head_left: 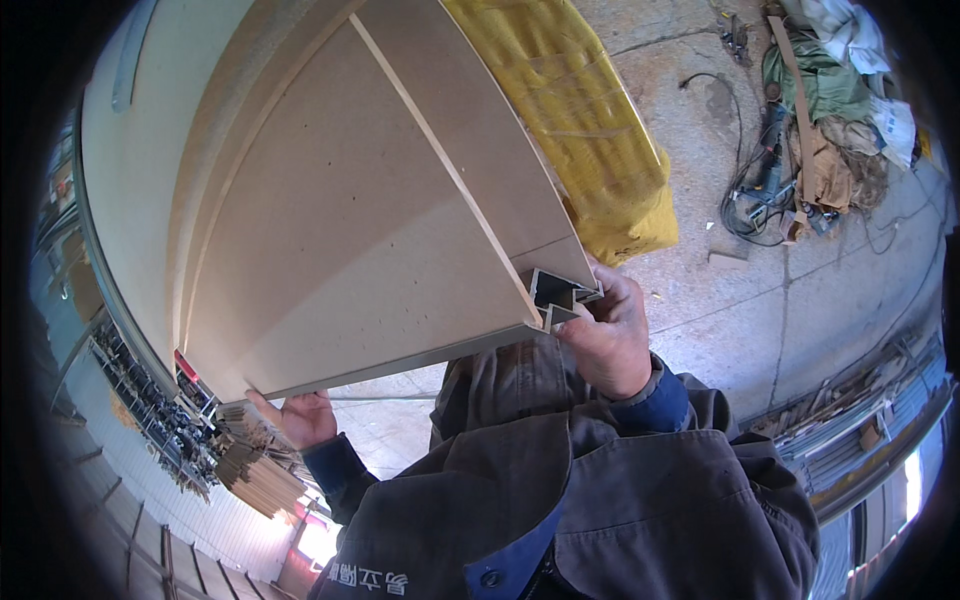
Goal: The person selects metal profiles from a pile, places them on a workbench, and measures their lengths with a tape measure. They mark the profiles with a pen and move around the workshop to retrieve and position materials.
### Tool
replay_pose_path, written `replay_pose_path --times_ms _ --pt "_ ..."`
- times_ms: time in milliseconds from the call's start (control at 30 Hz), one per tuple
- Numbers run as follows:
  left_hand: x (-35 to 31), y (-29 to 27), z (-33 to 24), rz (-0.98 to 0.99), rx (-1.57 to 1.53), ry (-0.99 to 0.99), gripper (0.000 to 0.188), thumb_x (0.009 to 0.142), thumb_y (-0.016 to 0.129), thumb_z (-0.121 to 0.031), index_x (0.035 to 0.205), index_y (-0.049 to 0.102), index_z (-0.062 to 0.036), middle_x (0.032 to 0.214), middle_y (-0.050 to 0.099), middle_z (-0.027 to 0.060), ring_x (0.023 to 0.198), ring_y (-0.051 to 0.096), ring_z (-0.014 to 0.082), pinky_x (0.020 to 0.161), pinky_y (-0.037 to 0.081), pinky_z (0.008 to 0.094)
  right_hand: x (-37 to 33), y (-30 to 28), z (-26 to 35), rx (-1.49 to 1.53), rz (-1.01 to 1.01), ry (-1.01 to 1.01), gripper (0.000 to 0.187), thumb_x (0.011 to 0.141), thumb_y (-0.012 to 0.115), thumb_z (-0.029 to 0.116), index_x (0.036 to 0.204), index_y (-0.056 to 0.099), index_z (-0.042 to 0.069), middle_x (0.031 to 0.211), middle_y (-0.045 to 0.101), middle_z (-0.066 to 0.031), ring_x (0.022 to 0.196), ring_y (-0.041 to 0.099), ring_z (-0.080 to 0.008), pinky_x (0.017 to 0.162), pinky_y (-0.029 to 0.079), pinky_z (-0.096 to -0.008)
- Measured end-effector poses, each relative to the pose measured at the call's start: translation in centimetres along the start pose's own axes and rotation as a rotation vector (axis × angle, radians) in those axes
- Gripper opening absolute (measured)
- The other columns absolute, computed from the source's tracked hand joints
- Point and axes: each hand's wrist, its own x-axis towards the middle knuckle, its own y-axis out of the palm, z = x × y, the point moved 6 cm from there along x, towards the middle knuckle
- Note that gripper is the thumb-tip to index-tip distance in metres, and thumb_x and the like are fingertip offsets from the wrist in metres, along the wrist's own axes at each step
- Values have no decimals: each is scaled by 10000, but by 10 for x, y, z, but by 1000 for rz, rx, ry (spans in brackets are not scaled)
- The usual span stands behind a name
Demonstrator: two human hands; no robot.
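Note:
A large beige board (330, 220) lies in front of me, with a grey strip (400, 362) along its near edge. A thin pale wooden strip (440, 150) runs lengthwise over its right part. At the near right corner is the end of a hollow metal profile (553, 290). My right hand (612, 345) is closed round that profile end, thumb on the near side and fingers at the outer side. My left hand (300, 415) grips the near edge by the left corner, one digit at the rim and the others curled below, partly hidden.
Beyond the board's right side lies a long yellow wrapped bundle (570, 120). On the concrete floor at right are a blue power tool (772, 150), black cables and a heap of sacks (830, 80). Stacked long strips (860, 400) lie at far right. A red-ended object (185, 365) sits by the left corner.

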Motion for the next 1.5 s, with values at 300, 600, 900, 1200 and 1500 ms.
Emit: replay_pose_path --times_ms 300,600,900,1200,1500 --pt "2 0 -3 83 -61 -30 652 884 630 -643 1149 686 -50 1053 722 128 959 670 218 981 531 417 0 5 4 26 7 -42 362 858 604 -35 1218 615 -67 1144 598 -68 969 656 -155 874 561 -312" --pt "-3 7 0 132 -21 61 585 977 523 -594 1347 600 -147 1160 714 77 848 675 150 754 576 319 -1 0 -3 -43 -24 -33 365 861 617 -37 1225 608 -59 1142 602 -52 972 628 -118 849 555 -288" --pt "1 2 -2 83 -37 4 653 923 584 -632 1275 635 -85 1167 692 137 1059 654 237 1057 487 429 -4 2 6 -70 -14 -23 346 888 663 10 1225 610 -48 1096 621 -47 954 625 -102 800 535 -253" --pt "7 -15 -5 165 -62 -34 615 966 537 -599 1404 550 -167 1315 649 96 1166 638 228 987 534 427 -1 2 15 -143 29 -1 342 908 704 76 1213 616 -51 1056 621 -42 910 606 -98 796 516 -255" --pt "0 9 -3 489 -47 -119 660 955 526 -630 1396 539 -139 1289 655 82 1068 655 196 890 558 358 2 0 19 -118 80 68 322 899 703 51 1192 625 -60 1068 619 -56 966 594 -118 838 498 -265"
